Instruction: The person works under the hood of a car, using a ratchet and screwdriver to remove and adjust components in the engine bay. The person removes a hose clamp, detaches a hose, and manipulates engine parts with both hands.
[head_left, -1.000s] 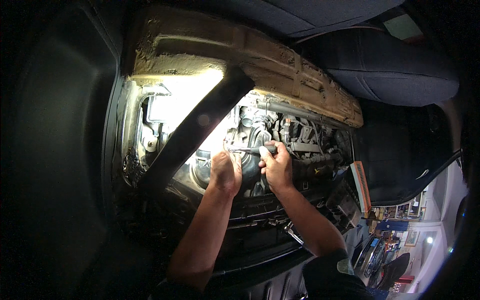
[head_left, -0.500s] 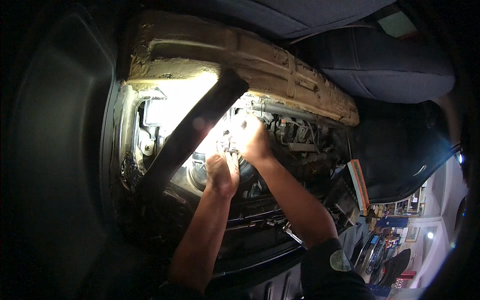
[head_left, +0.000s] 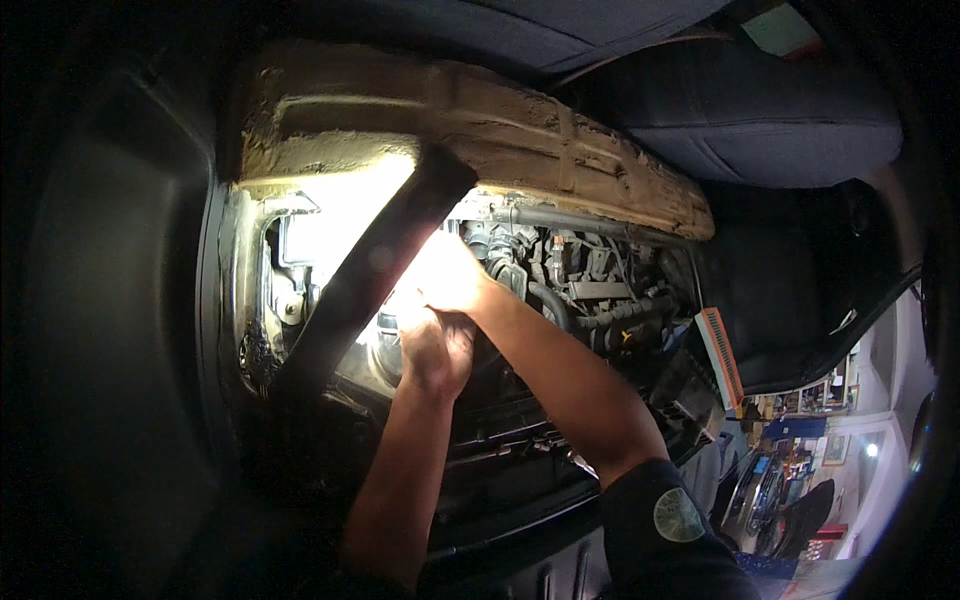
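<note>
My left hand (head_left: 437, 350) is deep in the engine bay, its fingers curled upward close under my right hand. My right hand (head_left: 452, 275) is closed just above it, bleached by strong glare. Whatever the two hands grip is lost in the light and behind the fingers. A long dark work light (head_left: 375, 265) slants across the opening to the left of my hands, shining down past its far side. To the right of my right hand lies the engine (head_left: 600, 285), with hoses and grey metal parts. A dark round part (head_left: 385, 360) sits beside my left hand.
A tan padded panel (head_left: 480, 125) borders the far side of the opening. Dark blue seats (head_left: 740, 130) stand beyond it. A pleated air filter (head_left: 720, 357) with an orange edge leans at the right. A black door panel (head_left: 120, 300) closes off the left.
My right hand has moved left and slightly down, nearer my left hand, uncovering more of the engine. The whole view has shifted slightly.
</note>
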